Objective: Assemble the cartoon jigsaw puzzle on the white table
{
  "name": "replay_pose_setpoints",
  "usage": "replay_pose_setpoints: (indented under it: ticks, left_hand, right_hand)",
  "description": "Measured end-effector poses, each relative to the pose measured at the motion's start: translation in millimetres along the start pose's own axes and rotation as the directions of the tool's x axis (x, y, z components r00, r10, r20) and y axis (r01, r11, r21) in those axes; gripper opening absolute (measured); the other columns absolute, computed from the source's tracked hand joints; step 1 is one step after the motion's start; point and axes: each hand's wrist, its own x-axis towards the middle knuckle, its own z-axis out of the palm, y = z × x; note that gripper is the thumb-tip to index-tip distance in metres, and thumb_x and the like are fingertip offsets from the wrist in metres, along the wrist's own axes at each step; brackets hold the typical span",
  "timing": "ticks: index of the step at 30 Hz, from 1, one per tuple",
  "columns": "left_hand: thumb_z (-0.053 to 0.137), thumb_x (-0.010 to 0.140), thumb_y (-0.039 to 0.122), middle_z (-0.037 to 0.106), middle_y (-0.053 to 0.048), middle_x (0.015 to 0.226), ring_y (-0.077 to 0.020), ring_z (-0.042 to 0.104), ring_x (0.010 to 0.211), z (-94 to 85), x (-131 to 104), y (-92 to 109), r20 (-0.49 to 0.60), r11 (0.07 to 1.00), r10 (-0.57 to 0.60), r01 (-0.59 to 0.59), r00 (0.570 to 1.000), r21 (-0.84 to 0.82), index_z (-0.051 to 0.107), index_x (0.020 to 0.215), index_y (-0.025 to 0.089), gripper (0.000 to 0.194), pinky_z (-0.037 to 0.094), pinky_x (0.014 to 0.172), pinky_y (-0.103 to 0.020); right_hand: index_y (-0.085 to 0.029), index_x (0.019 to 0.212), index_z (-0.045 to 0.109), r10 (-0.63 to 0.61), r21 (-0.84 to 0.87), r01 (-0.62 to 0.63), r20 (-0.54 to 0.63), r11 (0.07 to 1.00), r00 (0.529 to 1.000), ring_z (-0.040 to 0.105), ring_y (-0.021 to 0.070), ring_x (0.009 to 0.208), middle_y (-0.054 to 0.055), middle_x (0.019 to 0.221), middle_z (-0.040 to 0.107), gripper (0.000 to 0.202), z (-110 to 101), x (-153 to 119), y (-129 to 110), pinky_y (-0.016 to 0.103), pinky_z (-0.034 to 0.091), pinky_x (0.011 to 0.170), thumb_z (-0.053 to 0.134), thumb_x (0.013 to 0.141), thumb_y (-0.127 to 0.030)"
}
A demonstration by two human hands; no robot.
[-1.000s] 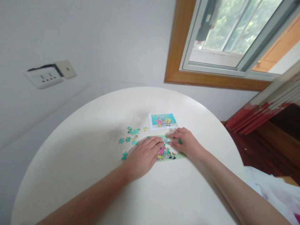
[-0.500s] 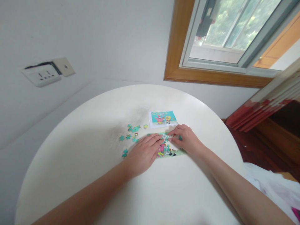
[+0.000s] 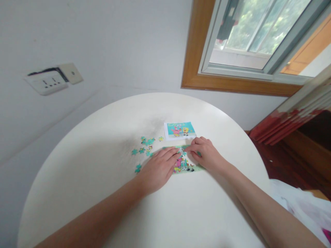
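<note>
- My left hand (image 3: 159, 168) lies flat, fingers extended, on the left of the puzzle (image 3: 178, 164).
- My right hand (image 3: 204, 154) curls over its upper part — I can't tell if it pinches anything.
- Loose pieces (image 3: 149, 142) lie left, the picture card (image 3: 179, 130) just beyond.

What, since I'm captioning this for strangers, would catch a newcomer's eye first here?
Probably the left hand and right hand over the unfinished cartoon puzzle, near the picture's middle. Just beyond lies a turquoise picture card; loose pieces lie left of the puzzle. The bright window at upper right also stands out.
</note>
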Motion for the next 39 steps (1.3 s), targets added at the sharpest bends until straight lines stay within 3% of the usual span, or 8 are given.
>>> replay_pose_setpoints:
  ticks: [13,20,39]
  left_hand:
    - [0.04,0.096,0.022,0.051,-0.008,0.139,-0.0227,0.042,0.13,-0.9,0.2,0.6,0.0,1.0,0.002,-0.002,1.0,0.008,0.053,0.13,0.018,0.037,0.037,0.11,-0.043]
    - [0.04,0.096,0.022,0.051,-0.008,0.139,-0.0223,0.042,0.13,-1.0,0.2,0.7,0.005,1.0,0.001,-0.001,1.0,0.02,0.052,0.13,0.018,0.037,0.036,0.111,-0.042]
    - [0.039,0.096,0.022,0.05,-0.007,0.14,-0.0224,0.041,0.131,-0.5,-0.3,0.1,0.005,1.0,-0.006,0.006,1.0,0.0,0.051,0.132,0.019,0.038,0.036,0.111,-0.043]
  right_hand:
    - [-0.031,0.091,0.075,-0.017,0.058,0.016,0.006,0.998,1.0,0.051,0.0187,0.088,0.003,0.091,0.061,0.03,-2.3,-0.9,1.1,0.033,0.033,0.077,0.053,0.082,-0.011]
    - [-0.03,0.103,0.073,0.005,0.029,-0.005,0.012,1.0,1.0,0.051,0.0197,0.089,0.005,0.09,0.06,0.034,0.4,0.1,1.9,0.033,0.033,0.078,0.052,0.083,-0.012]
    - [-0.029,0.104,0.072,0.005,0.013,-0.005,0.001,1.0,1.0,0.052,0.0178,0.088,0.004,0.09,0.059,0.03,0.7,-0.8,-0.3,0.031,0.034,0.077,0.053,0.085,-0.014]
